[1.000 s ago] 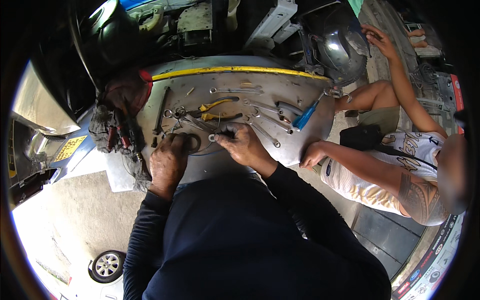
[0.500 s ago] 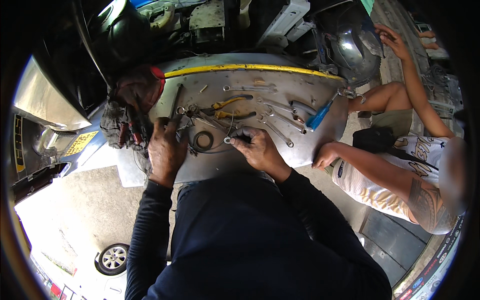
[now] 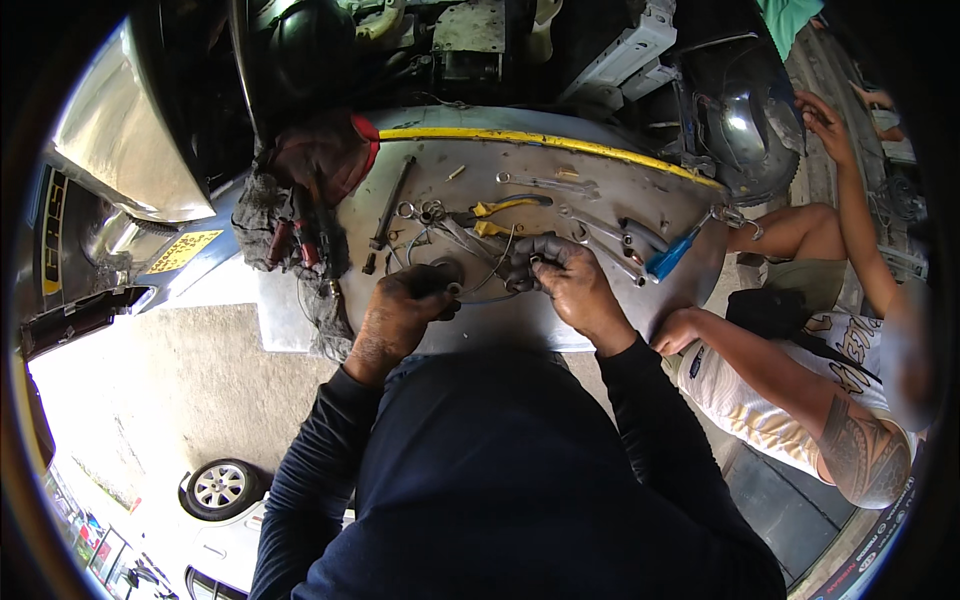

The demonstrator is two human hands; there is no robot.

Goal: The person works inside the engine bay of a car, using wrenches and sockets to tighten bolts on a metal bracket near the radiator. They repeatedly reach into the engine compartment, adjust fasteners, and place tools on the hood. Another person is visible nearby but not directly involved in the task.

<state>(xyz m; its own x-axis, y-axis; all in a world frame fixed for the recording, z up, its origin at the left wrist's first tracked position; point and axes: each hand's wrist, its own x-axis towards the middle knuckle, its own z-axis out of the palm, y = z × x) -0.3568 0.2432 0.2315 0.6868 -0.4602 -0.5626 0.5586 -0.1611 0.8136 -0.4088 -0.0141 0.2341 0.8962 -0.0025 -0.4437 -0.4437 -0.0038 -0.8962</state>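
Observation:
My left hand [image 3: 400, 312] is closed, with a small round metal ring [image 3: 454, 288] pinched at its fingertips. Behind those fingertips shows part of a dark round ring [image 3: 450, 267] lying on the metal panel [image 3: 470, 335]. To the right, my right hand [image 3: 578, 288] is closed in a pinch; a small dark piece shows at its fingertips, too small to name. Between and beyond the hands lie yellow-handled pliers [image 3: 505, 205], a thin wire loop, and several combination wrenches, one of them a long wrench [image 3: 545, 183]. A long bolt [image 3: 393, 210] lies beyond my left hand.
A dark red cloth [image 3: 325, 160] and a grey rag [image 3: 265, 225] with red-handled tools cover the panel's left end. A blue-handled tool [image 3: 672, 256] lies near the right edge. Beside it a person [image 3: 800, 350] sits with one hand at the edge. Car parts stand beyond the yellow strip [image 3: 540, 138].
My left hand has moved off the tools at the left toward my right hand and now pinches a small ring. The washer-like piece no longer shows in my right hand. The view has shifted left.

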